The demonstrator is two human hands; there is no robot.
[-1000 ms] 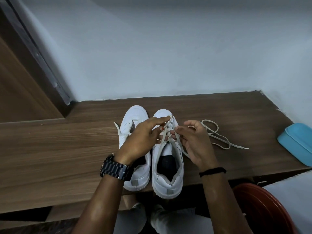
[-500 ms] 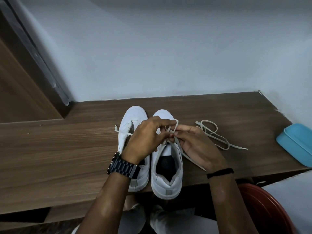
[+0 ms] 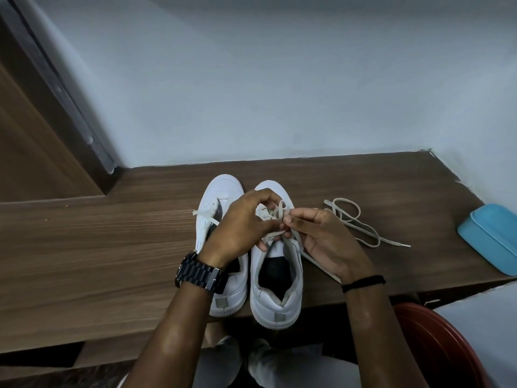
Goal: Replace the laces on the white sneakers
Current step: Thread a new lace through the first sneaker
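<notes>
- Both hands have drawn closer over the right sneaker [image 3: 275, 278].
- Left hand [image 3: 240, 224] curls, pinching its lace [image 3: 275, 211].
- Right hand [image 3: 321, 236], palm up, pinches the same lace.

Two white sneakers [image 3: 275, 278] stand side by side, toes away, beneath the hands; a loose off-white lace [image 3: 361, 229] lies coiled right of the right hand [image 3: 321, 239].
</notes>
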